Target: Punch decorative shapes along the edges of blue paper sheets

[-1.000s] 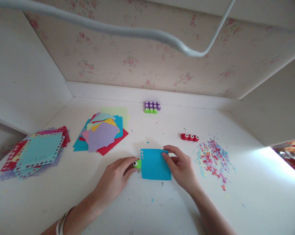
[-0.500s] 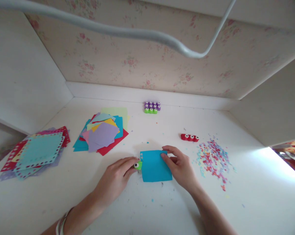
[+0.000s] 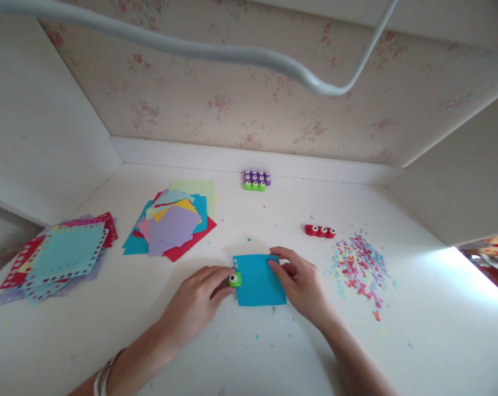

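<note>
Both hands are apart from each other, each clamped on smth.: L hand (image 3: pixel 197 291) grips green punch (image 3: pixel 235 279) w/ dark star on top, R hand (image 3: pixel 299 276) pinches blue sheet (image 3: pixel 261 280) near its upper right corner. Punch sits over the sheet's left edge, just below few small holes (image 3: pixel 235 264). Around is white table (image 3: pixel 199 363). To the right lie red punches (image 3: pixel 321 231) in a row and, beside, multicol. confetti (image 3: pixel 360 269). To the left is pile of plain sheets (image 3: pixel 176 225), then sheets w/ punched borders (image 3: pixel 69 250). At back stand purple punches (image 3: pixel 257 177), w/ three lime ones (image 3: pixel 255 187) in front.
</note>
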{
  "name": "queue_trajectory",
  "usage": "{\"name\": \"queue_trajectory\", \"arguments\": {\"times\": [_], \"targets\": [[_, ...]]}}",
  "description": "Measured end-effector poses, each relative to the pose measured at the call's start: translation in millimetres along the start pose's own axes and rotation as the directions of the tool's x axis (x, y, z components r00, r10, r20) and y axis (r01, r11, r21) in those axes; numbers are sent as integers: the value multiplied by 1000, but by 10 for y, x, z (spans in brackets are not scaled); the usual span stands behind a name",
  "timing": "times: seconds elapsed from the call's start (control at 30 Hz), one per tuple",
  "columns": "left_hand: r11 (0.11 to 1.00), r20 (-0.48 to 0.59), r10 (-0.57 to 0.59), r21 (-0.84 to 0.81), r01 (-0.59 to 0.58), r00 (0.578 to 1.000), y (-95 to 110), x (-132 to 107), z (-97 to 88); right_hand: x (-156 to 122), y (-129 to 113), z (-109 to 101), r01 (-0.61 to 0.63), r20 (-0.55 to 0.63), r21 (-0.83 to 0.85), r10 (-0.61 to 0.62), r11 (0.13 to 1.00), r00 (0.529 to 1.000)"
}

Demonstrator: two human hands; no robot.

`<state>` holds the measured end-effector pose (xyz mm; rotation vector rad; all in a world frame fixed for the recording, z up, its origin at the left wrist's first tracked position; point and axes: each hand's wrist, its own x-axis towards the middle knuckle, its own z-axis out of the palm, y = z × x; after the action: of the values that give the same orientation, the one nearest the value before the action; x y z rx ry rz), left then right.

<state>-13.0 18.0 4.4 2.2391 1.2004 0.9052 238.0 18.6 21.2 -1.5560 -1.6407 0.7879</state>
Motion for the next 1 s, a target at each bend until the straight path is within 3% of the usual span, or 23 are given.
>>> {"name": "queue_trajectory", "arguments": {"times": [0.2,0.37,0.47,0.63,1.0], "targets": [[997,20,17,70,-19,1000,-8,8,-18,10,20,-4,-3,86,-26,6,1000,996],[994,29,31,105,-34,999,-13,15,-26,11,3,-38,288,89,-211,-275,934,957],[993,24,41,114,-43,999,-13,16,-17,-9,-23,-37,414,218,-314,-360,855,907],[992,30,9,127,-12,1000,-18,-8,-15,-33,-40,-12,501,419,-365,-342,785,841],[990,20,50,129,-52,999,-9,12,-19,-18,-51,-32,485,469,-382,-287,787,835]]}}
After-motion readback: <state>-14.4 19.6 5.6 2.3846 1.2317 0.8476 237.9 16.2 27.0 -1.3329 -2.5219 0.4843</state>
